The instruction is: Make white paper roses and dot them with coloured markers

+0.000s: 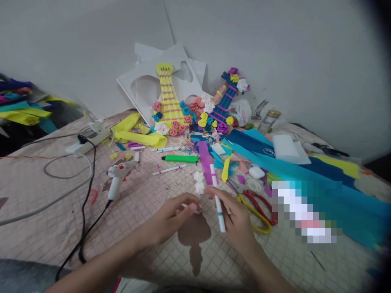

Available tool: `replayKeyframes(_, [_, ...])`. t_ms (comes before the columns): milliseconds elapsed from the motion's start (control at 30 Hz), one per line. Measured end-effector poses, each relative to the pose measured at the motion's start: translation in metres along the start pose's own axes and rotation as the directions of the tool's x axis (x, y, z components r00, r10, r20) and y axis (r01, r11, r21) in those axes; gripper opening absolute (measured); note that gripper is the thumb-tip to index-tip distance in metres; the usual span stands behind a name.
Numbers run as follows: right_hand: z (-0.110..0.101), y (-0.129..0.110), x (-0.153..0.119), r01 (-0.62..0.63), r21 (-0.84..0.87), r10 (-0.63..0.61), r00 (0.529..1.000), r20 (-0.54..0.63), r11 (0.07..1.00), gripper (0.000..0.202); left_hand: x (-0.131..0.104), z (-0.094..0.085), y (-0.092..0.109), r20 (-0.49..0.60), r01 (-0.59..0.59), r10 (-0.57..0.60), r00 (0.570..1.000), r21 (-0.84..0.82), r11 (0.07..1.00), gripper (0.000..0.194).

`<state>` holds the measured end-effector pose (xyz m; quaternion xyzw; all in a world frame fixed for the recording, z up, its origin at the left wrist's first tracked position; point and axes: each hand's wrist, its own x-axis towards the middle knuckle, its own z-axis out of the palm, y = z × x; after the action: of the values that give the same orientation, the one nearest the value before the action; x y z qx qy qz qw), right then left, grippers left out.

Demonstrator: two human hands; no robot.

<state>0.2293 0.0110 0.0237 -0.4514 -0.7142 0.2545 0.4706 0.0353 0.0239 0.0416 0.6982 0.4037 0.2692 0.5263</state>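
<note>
A lattice-patterned tablecloth [137, 203] carries a white glue gun [115, 185], red-and-yellow scissors [244, 194], a green marker [180, 158] and turquoise paper [301, 173].

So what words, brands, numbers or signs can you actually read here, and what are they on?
None; no text can be read anywhere in this picture.
White marker in the right hand: no legible lettering, only a blue band.
Green marker: any print is too small to read.
Glue gun: no readable label.
Pixelated patch at the right: blurred out, so any text there can't be told.
</note>
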Motion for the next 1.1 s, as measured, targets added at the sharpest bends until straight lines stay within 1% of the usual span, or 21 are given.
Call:
replayKeyframes(67, [0.003,0.001,0.002,0.075,-0.083,-0.076,0.997,-0.003,0.994,0.047,-0.002,0.012,0.002,0.138,0.038,-0.018,0.990,-0.147,0.988,0.031])
replayKeyframes(133, [0.006,0.000,0.003,0.140,-0.132,-0.142,0.990,-0.006,0.981,0.050,-0.002,0.023,0.002,0.199,0.075,-0.029,0.980,-0.229,0.970,0.032])
replayKeyframes(200, [0.008,0.000,0.002,0.197,-0.173,-0.199,0.980,0.008,0.965,0.053,-0.001,0.031,0.003,0.205,0.088,-0.039,0.978,-0.237,0.968,0.034])
replayKeyframes(267, [0.010,-0.001,0.000,0.251,-0.208,-0.253,0.967,0.020,0.945,0.055,-0.001,0.033,0.004,0.183,0.078,-0.046,0.982,-0.171,0.982,0.036])
replayKeyframes(333, [0.011,-0.002,-0.005,0.233,-0.199,-0.249,0.966,-0.062,0.952,0.054,-0.003,0.032,0.007,0.138,0.047,-0.036,0.990,-0.072,0.996,0.038])
replayKeyframes(367, [0.012,-0.004,-0.007,0.178,-0.143,-0.198,0.969,-0.146,0.974,0.052,-0.005,0.031,0.008,0.113,0.027,-0.025,0.993,-0.018,0.999,0.039])
replayKeyframes(400, [0.012,-0.005,-0.009,0.089,-0.037,-0.095,0.966,-0.239,0.995,0.048,-0.006,0.030,0.009,0.092,0.004,-0.007,0.996,0.036,0.999,0.040])
replayKeyframes(433, [0.011,-0.007,-0.010,-0.009,0.114,0.042,0.956,-0.291,0.993,0.046,-0.007,0.029,0.010,0.077,-0.024,0.017,0.997,0.091,0.996,0.040])
replayKeyframes(467, [0.010,-0.009,-0.010,-0.116,0.267,0.194,0.939,-0.286,0.957,0.042,-0.007,0.028,0.011,0.071,-0.057,0.047,0.996,0.145,0.988,0.040])
replayKeyframes(533, [0.006,-0.013,-0.007,-0.325,0.477,0.424,0.899,-0.112,0.816,0.031,-0.008,0.027,0.012,0.084,-0.123,0.106,0.991,0.235,0.964,0.041])
replayKeyframes(567, [0.004,-0.015,-0.005,-0.415,0.518,0.481,0.877,0.008,0.748,0.026,-0.008,0.026,0.013,0.094,-0.150,0.130,0.987,0.254,0.955,0.042])
replayKeyframes(633, [-0.002,-0.017,-0.002,-0.525,0.539,0.506,0.839,0.199,0.658,0.034,-0.009,0.024,0.017,0.116,-0.167,0.144,0.983,0.226,0.960,0.046])
replayKeyframes(667, [-0.004,-0.018,-0.001,-0.549,0.544,0.495,0.829,0.259,0.635,0.038,-0.009,0.023,0.018,0.126,-0.154,0.132,0.983,0.185,0.971,0.048])
replayKeyframes(800, [-0.004,-0.024,-0.001,-0.583,0.558,0.476,0.810,0.341,0.591,0.038,-0.012,0.020,0.022,0.150,0.019,-0.011,0.989,-0.052,0.998,0.048])
replayKeyframes(867, [-0.004,-0.027,-0.001,-0.600,0.577,0.499,0.794,0.348,0.554,0.037,-0.014,0.021,0.022,0.230,0.154,-0.103,0.968,-0.217,0.964,0.049])
replayKeyframes(933, [-0.011,-0.029,0.003,-0.588,0.639,0.558,0.779,0.284,0.496,0.038,-0.021,0.021,0.022,0.360,0.306,-0.157,0.920,-0.405,0.862,0.049])
replayKeyframes(967, [-0.019,-0.027,0.006,-0.557,0.684,0.598,0.772,0.216,0.471,0.038,-0.026,0.020,0.023,0.414,0.373,-0.168,0.895,-0.486,0.790,0.049])
replayKeyframes(1000, [-0.029,-0.025,0.010,-0.495,0.751,0.638,0.759,0.129,0.438,0.043,-0.031,0.017,0.023,0.439,0.425,-0.183,0.880,-0.553,0.717,0.047])
replayKeyframes(1033, [-0.039,-0.021,0.014,-0.401,0.819,0.664,0.747,0.031,0.412,0.042,-0.037,0.012,0.024,0.422,0.443,-0.208,0.882,-0.595,0.670,0.045])
replayKeyframes(1067, [-0.050,-0.015,0.017,-0.286,0.859,0.670,0.737,-0.087,0.426,0.036,-0.042,0.006,0.024,0.375,0.426,-0.237,0.896,-0.574,0.699,0.044])
replayKeyframes(1100, [-0.059,-0.010,0.019,-0.223,0.861,0.667,0.726,-0.165,0.456,0.031,-0.044,-0.002,0.024,0.259,0.351,-0.251,0.933,-0.491,0.798,0.044])
